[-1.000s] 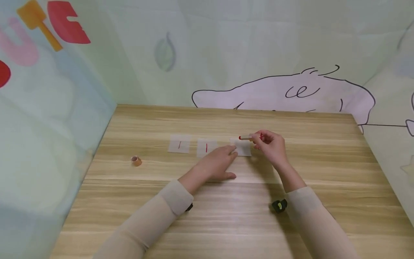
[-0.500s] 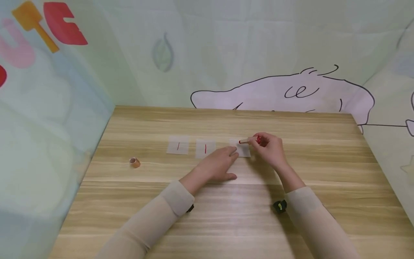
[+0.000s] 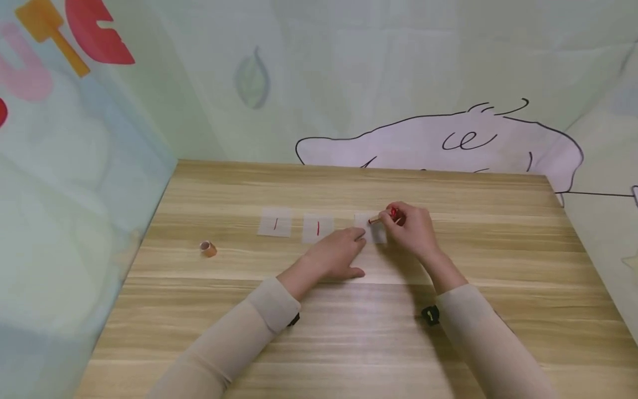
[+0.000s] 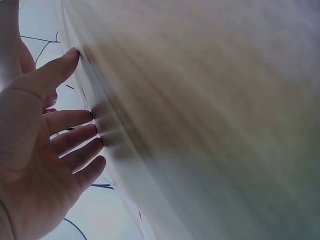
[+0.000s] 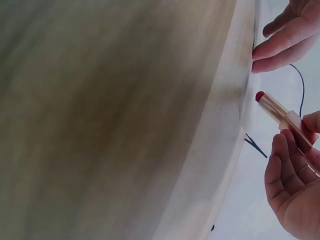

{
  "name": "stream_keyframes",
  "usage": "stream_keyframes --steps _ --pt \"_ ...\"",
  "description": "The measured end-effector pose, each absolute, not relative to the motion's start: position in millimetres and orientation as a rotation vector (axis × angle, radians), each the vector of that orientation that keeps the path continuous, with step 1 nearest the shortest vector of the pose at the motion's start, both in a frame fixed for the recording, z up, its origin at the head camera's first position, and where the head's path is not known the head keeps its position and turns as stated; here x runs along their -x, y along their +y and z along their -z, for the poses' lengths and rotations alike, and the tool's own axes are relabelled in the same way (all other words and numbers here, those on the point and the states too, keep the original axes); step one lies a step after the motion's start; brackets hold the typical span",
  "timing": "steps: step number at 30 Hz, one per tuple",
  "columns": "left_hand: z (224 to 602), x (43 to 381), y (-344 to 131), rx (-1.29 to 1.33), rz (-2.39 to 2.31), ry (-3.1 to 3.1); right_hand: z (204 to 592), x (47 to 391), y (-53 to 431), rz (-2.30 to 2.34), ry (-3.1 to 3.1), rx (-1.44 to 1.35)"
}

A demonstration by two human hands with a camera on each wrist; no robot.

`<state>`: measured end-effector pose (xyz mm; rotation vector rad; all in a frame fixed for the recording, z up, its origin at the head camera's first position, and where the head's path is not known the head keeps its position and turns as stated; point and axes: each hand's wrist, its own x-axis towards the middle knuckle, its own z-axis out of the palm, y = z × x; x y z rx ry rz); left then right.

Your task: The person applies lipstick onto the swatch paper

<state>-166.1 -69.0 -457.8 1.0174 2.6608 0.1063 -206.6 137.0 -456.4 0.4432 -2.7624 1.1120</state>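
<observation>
Between thumb and fingers my right hand (image 3: 411, 230) holds a lipstick (image 5: 287, 117), a gold tube with a red tip. In the head view its tip points left, close over the upper part of a white paper square (image 3: 377, 235). My left hand (image 3: 335, 254) lies with fingers extended, fingertips on that square's left edge; the left wrist view shows straight, slightly spread fingers (image 4: 75, 140) touching the surface. To the left lie two more paper squares, the middle one (image 3: 325, 221) and the far left one (image 3: 284, 228), each with a red stroke.
An orange-gold cap (image 3: 207, 249) stands at the left of the wooden table (image 3: 349, 343). Behind the table hangs a printed cloth backdrop (image 3: 379, 83), with another cloth side along the left. Black wrist devices (image 3: 431, 315) show under the sleeves.
My right hand has shifted slightly left and toward me, bringing the lipstick's tip from the square's top edge down over the paper. The left hand stays in place.
</observation>
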Motion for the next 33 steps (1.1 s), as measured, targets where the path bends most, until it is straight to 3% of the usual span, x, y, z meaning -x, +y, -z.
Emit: stream_keyframes --steps 16,33 --pt "454.4 165.8 -68.9 -1.043 -0.093 2.653 455.2 212.4 125.2 -0.866 -2.770 -0.558" --pt "456.5 166.3 -68.0 -1.031 -0.116 2.655 449.5 209.7 130.4 -0.895 -2.801 -0.721"
